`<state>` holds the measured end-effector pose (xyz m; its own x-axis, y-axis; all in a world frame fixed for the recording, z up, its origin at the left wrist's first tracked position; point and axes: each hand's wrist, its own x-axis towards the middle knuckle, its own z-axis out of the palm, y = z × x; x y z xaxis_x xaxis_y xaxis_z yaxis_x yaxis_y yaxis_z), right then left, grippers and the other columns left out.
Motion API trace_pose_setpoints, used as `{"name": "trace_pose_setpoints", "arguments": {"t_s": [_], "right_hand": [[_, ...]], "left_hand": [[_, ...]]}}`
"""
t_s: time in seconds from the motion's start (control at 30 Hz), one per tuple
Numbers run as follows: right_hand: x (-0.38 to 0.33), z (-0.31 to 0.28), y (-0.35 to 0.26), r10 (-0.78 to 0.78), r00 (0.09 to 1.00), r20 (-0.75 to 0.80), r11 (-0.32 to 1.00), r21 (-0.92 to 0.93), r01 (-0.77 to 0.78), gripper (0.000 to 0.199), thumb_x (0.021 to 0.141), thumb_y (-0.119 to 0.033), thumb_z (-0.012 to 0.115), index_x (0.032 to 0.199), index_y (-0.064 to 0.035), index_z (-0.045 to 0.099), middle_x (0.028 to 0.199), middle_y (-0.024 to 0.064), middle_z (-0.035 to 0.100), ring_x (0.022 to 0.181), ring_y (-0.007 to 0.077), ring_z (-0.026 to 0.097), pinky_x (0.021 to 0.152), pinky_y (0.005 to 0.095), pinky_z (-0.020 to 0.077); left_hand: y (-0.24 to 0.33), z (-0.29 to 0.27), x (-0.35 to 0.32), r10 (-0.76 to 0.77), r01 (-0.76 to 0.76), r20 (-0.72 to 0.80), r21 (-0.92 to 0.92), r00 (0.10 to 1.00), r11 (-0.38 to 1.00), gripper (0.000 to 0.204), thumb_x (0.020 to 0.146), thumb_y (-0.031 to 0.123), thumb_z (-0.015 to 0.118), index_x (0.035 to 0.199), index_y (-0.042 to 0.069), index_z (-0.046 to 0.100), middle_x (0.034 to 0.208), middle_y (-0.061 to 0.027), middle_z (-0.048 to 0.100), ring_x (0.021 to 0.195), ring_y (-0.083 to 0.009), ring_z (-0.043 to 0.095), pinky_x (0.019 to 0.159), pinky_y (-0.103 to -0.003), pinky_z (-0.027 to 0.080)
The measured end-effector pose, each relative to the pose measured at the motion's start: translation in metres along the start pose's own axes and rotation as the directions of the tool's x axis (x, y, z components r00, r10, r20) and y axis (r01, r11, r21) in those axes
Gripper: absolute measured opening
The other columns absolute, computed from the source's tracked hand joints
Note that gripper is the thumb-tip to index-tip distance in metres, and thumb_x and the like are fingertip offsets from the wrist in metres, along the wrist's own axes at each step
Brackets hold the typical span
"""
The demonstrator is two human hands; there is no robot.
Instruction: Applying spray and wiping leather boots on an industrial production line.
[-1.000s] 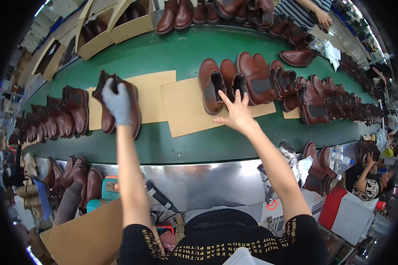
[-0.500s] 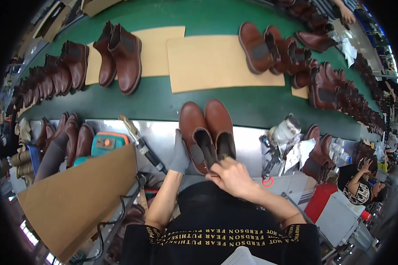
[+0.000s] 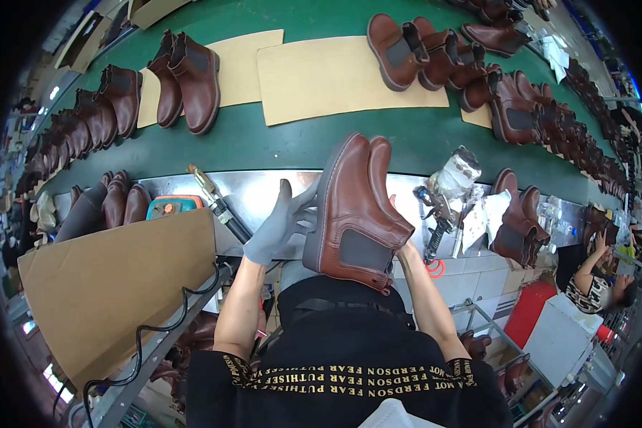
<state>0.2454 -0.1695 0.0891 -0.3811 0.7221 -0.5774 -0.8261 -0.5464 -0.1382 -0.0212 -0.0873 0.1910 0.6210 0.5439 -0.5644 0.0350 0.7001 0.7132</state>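
A pair of brown leather ankle boots is tilted up in front of me over the metal edge strip. The nearer boot [image 3: 349,192] shows its dark elastic side panel and has its sole to the left; the second boot [image 3: 380,160] is partly behind it. My right hand [image 3: 404,252] supports the pair from the right, most of its fingers hidden behind the leather. My left hand [image 3: 272,230], in a grey glove, is open at the sole side, thumb raised and fingers spread toward the boot. Whether those fingertips touch the sole I cannot tell.
Tan cardboard sheets [image 3: 321,82] lie on the green table [image 3: 257,153], with rows of brown boots left and right. A hand tool [image 3: 221,203] and a spray gun [image 3: 439,217] flank me on the metal strip. A large cardboard panel [image 3: 121,285] stands at left; a person [image 3: 585,289] is at far right.
The boots have turned from lying soles down to tilted up, side panel toward me. My right hand has moved from the boot openings to behind the pair; my left has opened away.
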Motion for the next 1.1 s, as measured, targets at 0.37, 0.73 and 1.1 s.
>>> {"name": "trace_pose_setpoints", "arguments": {"t_s": [0.37, 0.73, 1.1], "right_hand": [[-0.046, 0.033, 0.014, -0.572, 0.818, -0.063, 0.615, -0.693, 0.377, 0.061, 0.1, -0.049, 0.041, 0.137, -0.001, 0.044, 0.128, 0.0118, 0.053, 0.114, 0.021, 0.053, 0.1, 0.0323, 0.0377], [-0.031, 0.075, 0.013, -0.631, 0.775, -0.006, 0.402, -0.857, 0.321, 0.065, 0.096, -0.053, 0.045, 0.13, 0.0022, 0.049, 0.112, 0.0105, 0.06, 0.103, 0.0158, 0.056, 0.093, 0.0302, 0.0418], [-0.015, 0.001, 0.007, -0.199, 0.975, -0.097, 0.976, 0.072, 0.206, 0.063, 0.093, -0.051, 0.051, 0.128, 0.0011, 0.05, 0.117, 0.0143, 0.061, 0.102, 0.023, 0.062, 0.089, 0.0346, 0.0493]], "left_hand": [[-0.062, -0.01, 0.043, 0.02, -0.058, -0.092, -0.439, 0.996, 0.897, 0.091, 0.088, 0.077, 0.022, 0.148, 0.009, 0.03, 0.135, -0.0164, 0.051, 0.121, -0.0287, 0.05, 0.102, -0.042, 0.038], [-0.107, -0.006, 0.049, 0.103, -0.048, 0.052, -0.629, 0.993, 0.776, 0.086, 0.087, 0.068, 0.037, 0.145, 0.005, 0.03, 0.137, -0.02, 0.046, 0.126, -0.0328, 0.045, 0.104, -0.041, 0.038], [-0.123, -0.021, 0.022, 0.075, -0.111, -0.086, -0.578, 0.994, 0.809, 0.088, 0.083, 0.06, 0.054, 0.142, -0.001, 0.032, 0.131, -0.0245, 0.048, 0.121, -0.0357, 0.048, 0.102, -0.04, 0.039]]}}
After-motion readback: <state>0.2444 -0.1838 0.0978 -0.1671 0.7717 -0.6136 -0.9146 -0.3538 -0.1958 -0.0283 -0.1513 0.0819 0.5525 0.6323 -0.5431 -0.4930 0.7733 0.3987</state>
